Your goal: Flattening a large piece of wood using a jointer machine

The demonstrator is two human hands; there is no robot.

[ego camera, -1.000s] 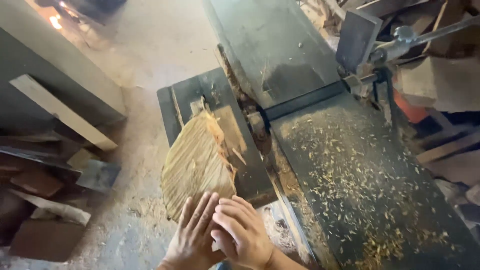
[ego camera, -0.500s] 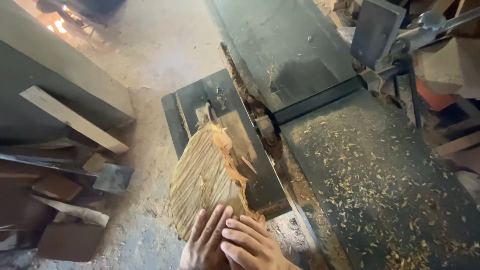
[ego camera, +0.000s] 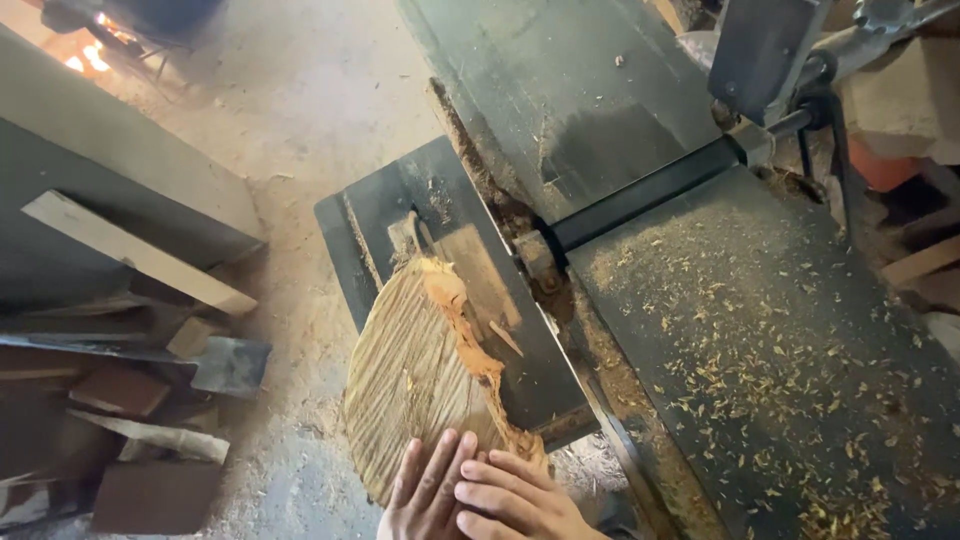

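Note:
A rounded slab of rough-sawn wood, with an orange bark edge on its right side, lies on a small dark metal side table of a woodworking machine. My left hand rests flat on the slab's near end, fingers spread. My right hand lies beside and partly over it, fingers pressed on the slab's near right edge. Both hands push down on the wood at the bottom of the view.
The machine's long dark bed, strewn with wood chips, runs to the right, with a black bar across it. Offcuts and boards are piled on the sawdust-covered floor at left. A small fire glows at top left.
The view has shifted, so the slab and hands sit lower in the picture. Both hands stay pressed on the slab's near end; the slab appears slightly further along the side table.

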